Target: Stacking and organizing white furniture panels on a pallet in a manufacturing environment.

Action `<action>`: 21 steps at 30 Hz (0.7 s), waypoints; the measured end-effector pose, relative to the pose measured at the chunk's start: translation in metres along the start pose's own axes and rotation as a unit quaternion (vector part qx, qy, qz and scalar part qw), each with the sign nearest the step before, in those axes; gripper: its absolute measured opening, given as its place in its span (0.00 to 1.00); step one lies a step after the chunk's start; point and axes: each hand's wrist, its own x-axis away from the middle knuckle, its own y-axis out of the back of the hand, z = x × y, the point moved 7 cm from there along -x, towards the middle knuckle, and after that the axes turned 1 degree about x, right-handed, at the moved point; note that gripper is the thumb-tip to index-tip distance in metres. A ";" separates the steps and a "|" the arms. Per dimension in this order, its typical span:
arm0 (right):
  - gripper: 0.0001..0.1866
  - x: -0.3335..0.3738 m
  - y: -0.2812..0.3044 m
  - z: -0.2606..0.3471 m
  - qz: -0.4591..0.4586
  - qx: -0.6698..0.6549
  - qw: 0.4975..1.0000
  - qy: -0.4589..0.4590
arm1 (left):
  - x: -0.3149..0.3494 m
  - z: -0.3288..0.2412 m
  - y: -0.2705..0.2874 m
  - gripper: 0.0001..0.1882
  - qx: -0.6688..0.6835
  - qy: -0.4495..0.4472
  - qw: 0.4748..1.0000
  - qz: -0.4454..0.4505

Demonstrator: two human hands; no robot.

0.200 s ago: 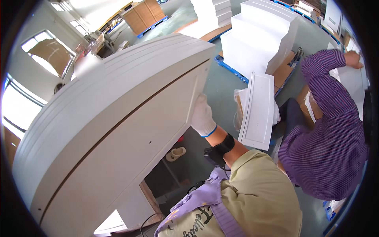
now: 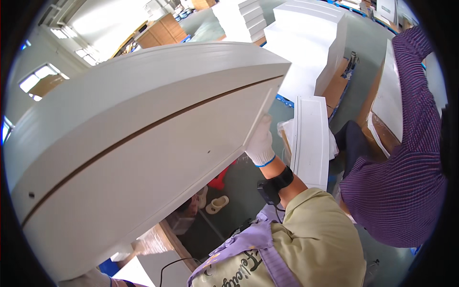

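A large white furniture panel (image 2: 158,158) fills the left and middle, tilted, with a curved upper edge and a dark groove running along it. My right hand (image 2: 260,143), in a white knit glove with a blue cuff, grips the panel's right end; its fingertips are partly hidden by the rim. At the lower left, my gloved left hand (image 2: 88,279) is at the panel's bottom corner, holding the edge; most of its fingers are out of sight. A small dark hole (image 2: 209,151) shows in the panel's face.
Right of my forearm lies a narrower white panel (image 2: 311,138). Behind it white panels (image 2: 301,52) are stacked on a pallet. A co-worker in a checked shirt (image 2: 392,191) bends close on the right. Pale clogs (image 2: 217,204) and plastic-wrapped board (image 2: 155,241) are below.
The panel has swung to the right and its left end has come nearer. My right hand has moved slightly right with it, and my left hand has come into view.
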 end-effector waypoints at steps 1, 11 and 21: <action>0.36 -0.007 0.016 0.008 -0.010 0.004 1.000 0.010 | -0.009 -0.001 -0.026 0.37 0.015 0.000 1.000 -0.002; 0.39 -0.028 0.133 0.039 -0.173 -0.189 0.959 0.120 | -0.031 -0.164 -0.215 0.35 0.148 -0.050 0.985 0.069; 0.45 -0.010 0.138 0.098 -0.360 0.010 0.899 0.249 | 0.025 -0.249 -0.399 0.34 0.455 0.102 0.880 0.091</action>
